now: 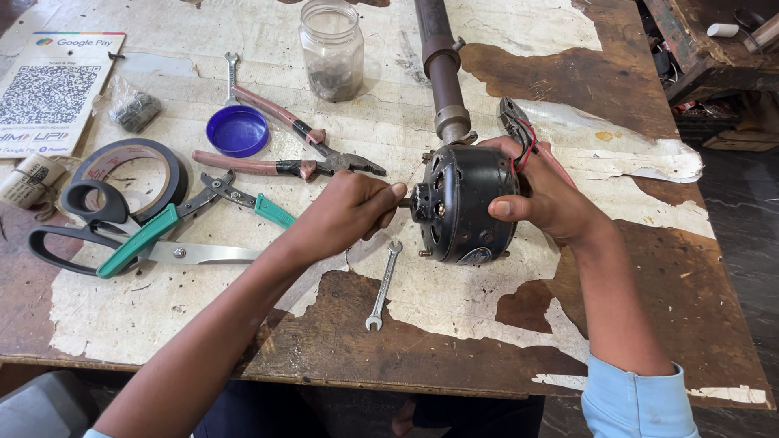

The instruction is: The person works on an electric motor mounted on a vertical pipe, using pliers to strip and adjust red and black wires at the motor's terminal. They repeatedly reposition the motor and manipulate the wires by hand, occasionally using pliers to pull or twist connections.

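Bench: we see a worn wooden bench (454, 357) with peeling white paint, its near edge at 6 o'clock.
Small spanner: a small steel open-ended spanner (383, 285) lies just below the motor, at 6 o'clock from centre.
Left hand: our left hand (345, 215) comes in from 7 o'clock; its fingers (388, 197) are pressed together, pinching the short shaft at the motor's front.
Motor: the round black metal electric motor (466, 207) sits at the centre of the bench, held between both hands.
Right hand: our right hand (545, 199) reaches from 4 o'clock, its fingers curled around the motor's right side and over its red wires.
Scissors: green-handled and black-handled scissors (122, 239) lie at 9 o'clock.
Pliers: red-handled pliers (284, 166) lie at 10 o'clock, near a round blue plastic lid (236, 130).
Jar: a clear glass jar (331, 50) stands at 11 o'clock.
Pipe: a brown rusty metal pipe (442, 69) runs from the motor towards 12 o'clock.
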